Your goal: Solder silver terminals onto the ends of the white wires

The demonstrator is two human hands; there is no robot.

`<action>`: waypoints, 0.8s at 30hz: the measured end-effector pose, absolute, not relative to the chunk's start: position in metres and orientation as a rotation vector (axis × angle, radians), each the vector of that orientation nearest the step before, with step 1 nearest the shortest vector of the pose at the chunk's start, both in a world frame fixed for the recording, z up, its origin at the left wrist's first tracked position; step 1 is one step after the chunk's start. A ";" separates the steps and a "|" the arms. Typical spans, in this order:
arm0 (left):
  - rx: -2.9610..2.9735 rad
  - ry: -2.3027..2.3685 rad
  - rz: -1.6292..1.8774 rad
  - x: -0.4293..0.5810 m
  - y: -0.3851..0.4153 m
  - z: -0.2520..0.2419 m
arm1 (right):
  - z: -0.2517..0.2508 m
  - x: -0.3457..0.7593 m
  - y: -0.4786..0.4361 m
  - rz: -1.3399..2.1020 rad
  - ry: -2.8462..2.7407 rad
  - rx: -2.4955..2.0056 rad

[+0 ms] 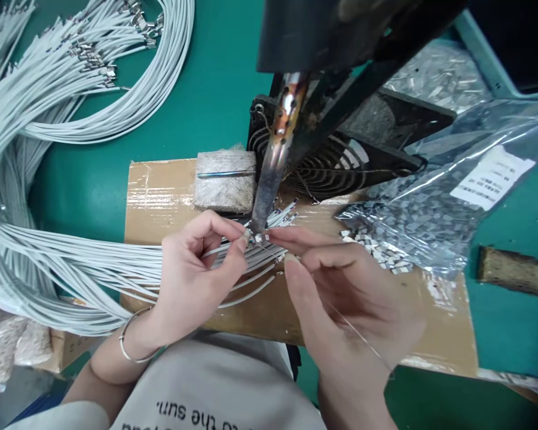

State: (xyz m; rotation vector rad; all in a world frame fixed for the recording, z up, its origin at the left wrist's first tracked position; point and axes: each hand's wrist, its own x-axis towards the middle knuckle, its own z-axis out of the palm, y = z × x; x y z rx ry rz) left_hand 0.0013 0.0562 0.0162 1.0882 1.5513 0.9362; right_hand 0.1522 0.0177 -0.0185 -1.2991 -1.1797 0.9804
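My left hand (pixel 201 269) pinches a white cable at its end, with thumb and index finger together. Just beyond those fingertips sits a small metal connector (pixel 259 237), right under the tip of the soldering iron (pixel 271 161). My right hand (pixel 345 292) is curled close by on the other side, its index finger reaching towards the connector. A thin solder wire (pixel 361 335) runs across the right palm and between the fingers to the iron's tip. Below both hands lies a bundle of white cables (pixel 130 263) with bare ends. Exactly how the connector is held is hidden by the fingertips.
A black fan (pixel 332 167) stands behind the iron. A wrapped block (pixel 225 179) with a thin metal rod rests on the cardboard (pixel 161 197). Small connector pieces (pixel 381 251) spill from a clear plastic bag (pixel 430 209). Coiled cables (pixel 161 89) fill the left.
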 end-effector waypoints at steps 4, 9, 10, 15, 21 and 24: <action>1.079 1.557 0.943 0.001 0.059 0.018 | -0.019 0.149 0.018 0.985 -1.138 -1.294; 1.067 1.554 0.957 0.001 0.061 0.019 | -0.017 0.147 0.022 0.997 -1.088 -1.246; 1.068 1.550 0.959 0.001 0.062 0.019 | -0.017 0.147 0.023 0.996 -1.087 -1.251; 1.089 1.534 0.957 0.001 0.064 0.020 | -0.014 0.146 0.026 0.981 -1.069 -1.277; 1.105 1.527 0.979 0.000 0.063 0.022 | -0.013 0.147 0.025 0.958 -1.083 -1.292; 1.123 1.510 0.996 -0.001 0.063 0.021 | -0.012 0.146 0.025 0.969 -1.078 -1.268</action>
